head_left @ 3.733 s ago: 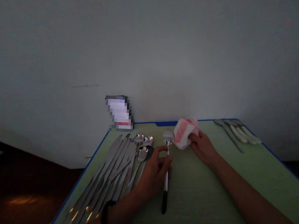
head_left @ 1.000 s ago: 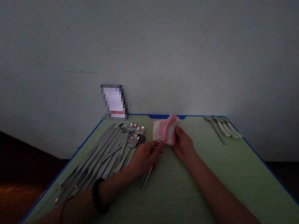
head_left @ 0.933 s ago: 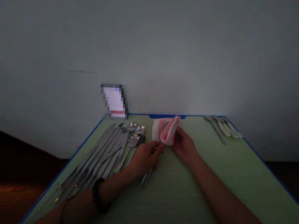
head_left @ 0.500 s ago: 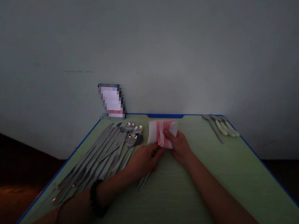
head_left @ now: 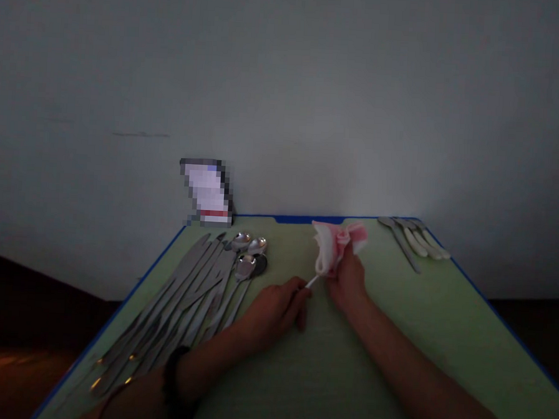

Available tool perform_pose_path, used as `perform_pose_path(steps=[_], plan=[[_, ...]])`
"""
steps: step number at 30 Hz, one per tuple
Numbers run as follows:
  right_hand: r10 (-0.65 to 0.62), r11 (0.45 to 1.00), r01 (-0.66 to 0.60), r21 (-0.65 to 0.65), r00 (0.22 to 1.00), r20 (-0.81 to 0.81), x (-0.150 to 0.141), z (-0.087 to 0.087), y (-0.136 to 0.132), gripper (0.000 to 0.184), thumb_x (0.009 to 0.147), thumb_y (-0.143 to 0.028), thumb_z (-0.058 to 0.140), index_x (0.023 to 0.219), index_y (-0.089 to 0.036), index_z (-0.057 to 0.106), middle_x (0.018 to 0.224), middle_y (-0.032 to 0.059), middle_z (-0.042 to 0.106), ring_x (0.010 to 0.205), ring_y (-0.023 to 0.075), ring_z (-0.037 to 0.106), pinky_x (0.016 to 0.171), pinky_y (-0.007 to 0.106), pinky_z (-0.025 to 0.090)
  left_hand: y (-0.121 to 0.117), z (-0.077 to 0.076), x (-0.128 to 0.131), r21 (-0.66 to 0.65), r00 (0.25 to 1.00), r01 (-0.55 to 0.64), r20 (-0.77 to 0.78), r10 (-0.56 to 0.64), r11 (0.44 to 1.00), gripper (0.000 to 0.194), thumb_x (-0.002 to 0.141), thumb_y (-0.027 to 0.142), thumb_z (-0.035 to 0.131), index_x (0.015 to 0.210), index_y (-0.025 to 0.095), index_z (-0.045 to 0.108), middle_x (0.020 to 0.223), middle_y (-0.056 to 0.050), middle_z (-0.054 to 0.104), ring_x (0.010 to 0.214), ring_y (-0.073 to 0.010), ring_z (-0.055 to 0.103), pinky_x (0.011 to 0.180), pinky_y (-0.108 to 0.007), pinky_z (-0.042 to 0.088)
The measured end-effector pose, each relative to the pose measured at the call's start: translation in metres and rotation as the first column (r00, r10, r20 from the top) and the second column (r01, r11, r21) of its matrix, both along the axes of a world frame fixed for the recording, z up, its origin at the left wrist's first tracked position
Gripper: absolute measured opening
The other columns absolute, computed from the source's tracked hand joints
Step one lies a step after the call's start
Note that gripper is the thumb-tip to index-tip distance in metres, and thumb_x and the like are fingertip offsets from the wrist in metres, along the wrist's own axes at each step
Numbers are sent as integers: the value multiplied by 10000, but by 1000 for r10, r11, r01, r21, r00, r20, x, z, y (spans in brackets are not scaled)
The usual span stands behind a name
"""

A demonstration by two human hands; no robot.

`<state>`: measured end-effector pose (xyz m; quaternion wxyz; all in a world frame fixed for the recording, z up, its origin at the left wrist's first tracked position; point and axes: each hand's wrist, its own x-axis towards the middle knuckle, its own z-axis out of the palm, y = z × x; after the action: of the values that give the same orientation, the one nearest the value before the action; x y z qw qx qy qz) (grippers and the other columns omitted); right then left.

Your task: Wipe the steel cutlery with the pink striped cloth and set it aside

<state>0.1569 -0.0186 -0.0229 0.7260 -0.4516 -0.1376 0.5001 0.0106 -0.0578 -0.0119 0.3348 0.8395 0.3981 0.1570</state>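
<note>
My left hand (head_left: 279, 306), with a dark bracelet on its wrist, is closed around a thin piece of metal cutlery (head_left: 312, 281). Its far end runs into a pink and white cloth (head_left: 327, 246), so I cannot tell which kind it is. My right hand (head_left: 348, 279) is closed on that cloth and bunches it around the hidden end. Left of my hands lie several spoons (head_left: 246, 266) with shiny bowls up, beside a row of long silver knives and other cutlery (head_left: 181, 298).
The light green table (head_left: 394, 340) has a blue edge and stands against a grey wall (head_left: 285, 97). A blurred phone (head_left: 209, 192) leans at the back left. At the back right lie a metal utensil (head_left: 402, 244) and several pieces of white-handled cutlery (head_left: 416, 240).
The cloth, flat and folded before, is now crumpled in my right hand and has moved right. My left hand has shifted slightly right and down, baring a bit of shaft between the hands.
</note>
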Motion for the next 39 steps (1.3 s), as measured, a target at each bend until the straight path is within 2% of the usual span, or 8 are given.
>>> perform_pose_path(steps=[6, 11, 19, 24, 28, 32, 35, 39], plan=[[122, 988, -107, -110, 982, 144, -26, 1, -18, 424, 696, -576, 512, 552, -183, 443, 428, -66, 372, 363, 66, 317, 334, 210, 224, 5, -6, 1, 112, 992, -64, -99, 75, 992, 292, 918, 295, 271, 924, 154, 527, 676, -42, 645, 567, -161, 588, 563, -244, 404], [22, 988, 1, -157, 990, 139, -9, 5, -4, 397, 736, -545, 485, 579, -181, 486, 449, -44, 428, 389, 80, 372, 362, 220, 273, 5, -2, 2, 108, 992, -50, -108, 62, 993, 271, 911, 315, 304, 978, 168, 521, 816, -60, 657, 693, -178, 614, 600, -244, 409], [-92, 995, 95, 6, 944, 316, 27, -10, 15, 427, 685, -560, 552, 694, -136, 599, 544, -9, 557, 515, 112, 512, 455, 227, 358, 5, 5, 1, 21, 997, -18, -71, 20, 1000, 284, 915, 332, 305, 953, 173, 537, 719, -15, 623, 614, -140, 577, 537, -212, 383], [-188, 981, 182, 68, 978, 90, 34, -12, 24, 380, 751, -528, 493, 751, -163, 602, 642, -7, 623, 598, 109, 574, 518, 210, 431, 5, 3, 1, 18, 998, -2, -55, 3, 1000, 292, 912, 333, 308, 950, 176, 551, 672, -3, 605, 563, -129, 550, 512, -210, 367], [12, 977, 42, 208, 967, -254, 37, -5, 26, 173, 798, -348, 499, 774, -202, 589, 717, -34, 654, 666, 93, 599, 665, 216, 483, 6, 3, 0, 7, 998, -69, -4, 69, 998, 312, 913, 328, 294, 970, 170, 557, 665, -1, 594, 541, -122, 531, 504, -210, 364], [313, 924, -184, 334, 867, -388, 44, 1, 19, 260, 814, -404, 448, 870, -197, 595, 845, 11, 675, 800, 141, 616, 751, 301, 492, 8, 5, 0, -33, 994, -106, 35, 107, 994, 331, 908, 339, 288, 962, 164, 564, 615, 11, 568, 531, -124, 520, 502, -210, 373], [394, 890, -241, 387, 834, -386, 46, 1, 17, 319, 807, -453, 430, 851, -190, 603, 837, 25, 673, 813, 169, 613, 744, 343, 497, 8, 7, 1, -45, 993, -114, 30, 116, 992, 342, 905, 358, 287, 964, 168, 565, 599, 12, 574, 550, -136, 537, 521, -218, 388], [389, 875, -286, 391, 896, -214, 41, -5, 22, 166, 789, -289, 506, 766, -164, 612, 763, 20, 663, 738, 146, 606, 728, 294, 493, 9, 7, 2, -2, 994, -112, -2, 112, 994, 329, 909, 363, 292, 949, 174, 557, 737, -17, 624, 645, -150, 576, 586, -232, 406]])
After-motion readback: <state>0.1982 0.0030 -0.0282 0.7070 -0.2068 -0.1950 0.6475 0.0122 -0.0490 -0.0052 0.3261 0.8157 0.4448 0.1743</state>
